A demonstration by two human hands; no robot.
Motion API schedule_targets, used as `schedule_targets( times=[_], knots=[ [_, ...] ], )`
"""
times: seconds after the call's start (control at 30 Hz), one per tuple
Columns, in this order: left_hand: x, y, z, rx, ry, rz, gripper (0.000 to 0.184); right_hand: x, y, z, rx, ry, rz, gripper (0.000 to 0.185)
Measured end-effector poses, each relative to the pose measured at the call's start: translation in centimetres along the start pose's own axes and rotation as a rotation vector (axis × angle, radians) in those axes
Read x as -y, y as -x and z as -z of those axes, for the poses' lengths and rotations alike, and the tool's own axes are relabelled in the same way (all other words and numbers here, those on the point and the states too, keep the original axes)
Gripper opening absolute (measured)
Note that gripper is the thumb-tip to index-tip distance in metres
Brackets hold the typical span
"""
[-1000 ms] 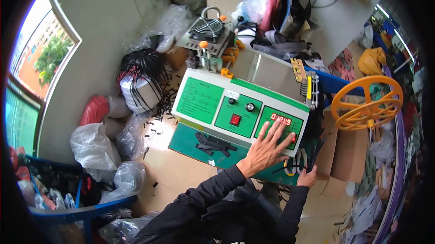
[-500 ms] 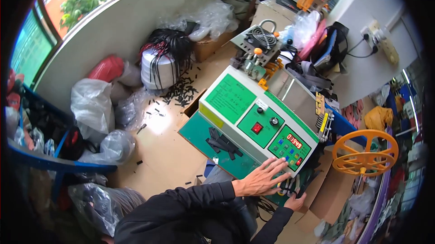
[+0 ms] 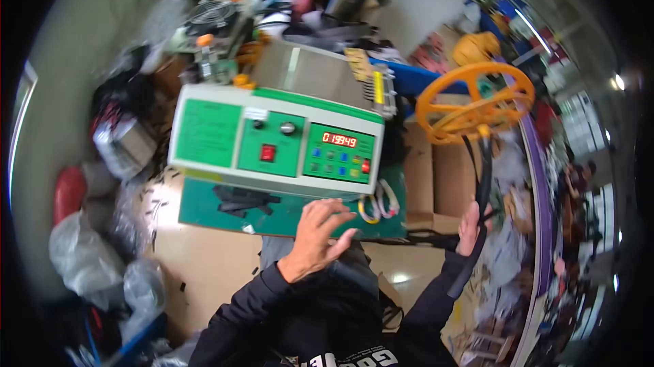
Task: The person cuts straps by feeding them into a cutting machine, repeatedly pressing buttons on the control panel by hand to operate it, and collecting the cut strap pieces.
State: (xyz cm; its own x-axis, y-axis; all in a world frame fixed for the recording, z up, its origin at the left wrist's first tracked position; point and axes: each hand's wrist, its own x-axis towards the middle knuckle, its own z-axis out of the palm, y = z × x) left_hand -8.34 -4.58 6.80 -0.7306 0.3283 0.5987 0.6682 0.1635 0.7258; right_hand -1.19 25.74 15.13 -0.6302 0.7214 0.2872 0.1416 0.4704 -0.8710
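Observation:
My left hand [image 3: 317, 236] hovers in front of a white and green control box [image 3: 272, 111], fingers apart and nothing held. Below the box is a green work surface [image 3: 293, 218], where cut black strips [image 3: 242, 200] lie in a pile to the left of that hand. At the right, my right hand [image 3: 470, 229] is on a black strap [image 3: 485, 179] that hangs from an orange reel [image 3: 477, 102]; its fingers look closed around the strap, though blur softens them. Black strap also runs from the work surface toward this hand.
Yellow and white loops [image 3: 379, 205] hang at the box's lower right corner. A cardboard box [image 3: 453, 176] stands under the reel. To the left are plastic bags [image 3: 85, 251] and scattered black pieces on the floor. A metal plate [image 3: 310, 77] sits behind the control box.
The view has turned right. My left hand has drawn back from the control panel, and my right hand has moved outward to the strap below the reel.

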Motion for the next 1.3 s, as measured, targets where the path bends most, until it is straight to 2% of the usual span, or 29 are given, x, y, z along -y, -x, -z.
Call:
schedule_targets(
  times=[0.03, 0.07, 0.2, 0.27, 0.37, 0.53, 0.73, 0.87, 1.07, 1.2, 1.3],
  knots=[
    [-0.3, -0.4, -0.3, -0.006, 0.078, 0.026, 0.035, 2.8, 0.9, -0.3, 0.174, -0.202, -0.047, 0.028],
    [-0.9, -1.0, -0.5, 0.014, 0.096, 0.012, 0.035, 4.0, 1.3, -0.1, 0.145, -0.197, -0.053, 0.028],
    [-3.6, -4.1, 0.3, 0.170, 0.559, 0.233, 0.034, 6.7, 2.1, -1.5, 0.381, -0.362, -0.034, 0.035],
    [-5.0, -5.5, 0.3, 0.189, 0.799, 0.368, 0.037, 6.6, 2.3, -2.2, 0.448, -0.355, -0.031, 0.035],
    [-5.8, -7.8, 0.2, 0.229, 0.936, 0.469, 0.027, 6.1, 3.0, -2.5, 0.620, -0.310, -0.010, 0.036],
    [-5.8, -9.7, -0.4, 0.173, 1.068, 0.619, 0.023, 6.1, 3.7, -3.2, 0.723, -0.236, 0.047, 0.036],
    [-4.7, -9.2, -1.6, 0.141, 1.140, 0.634, 0.030, 5.5, 4.0, -4.2, 0.728, -0.461, -0.134, 0.034],
    [-4.6, -9.4, -1.8, 0.108, 1.056, 0.535, 0.033, 6.6, 3.9, -4.4, 0.739, -0.561, -0.351, 0.030],
    [-4.8, -9.7, -1.3, 0.147, 0.993, 0.504, 0.032, 5.4, 3.2, -4.8, 0.838, -0.463, -0.329, 0.026],
    [-4.9, -9.5, -1.3, 0.120, 0.931, 0.475, 0.032, 6.6, 3.1, -5.0, 0.641, -0.370, -0.362, 0.025],
    [-5.3, -9.8, -0.9, 0.083, 0.957, 0.540, 0.031, 4.9, 2.2, -3.9, 0.628, -0.365, -0.352, 0.025]
  ],
)
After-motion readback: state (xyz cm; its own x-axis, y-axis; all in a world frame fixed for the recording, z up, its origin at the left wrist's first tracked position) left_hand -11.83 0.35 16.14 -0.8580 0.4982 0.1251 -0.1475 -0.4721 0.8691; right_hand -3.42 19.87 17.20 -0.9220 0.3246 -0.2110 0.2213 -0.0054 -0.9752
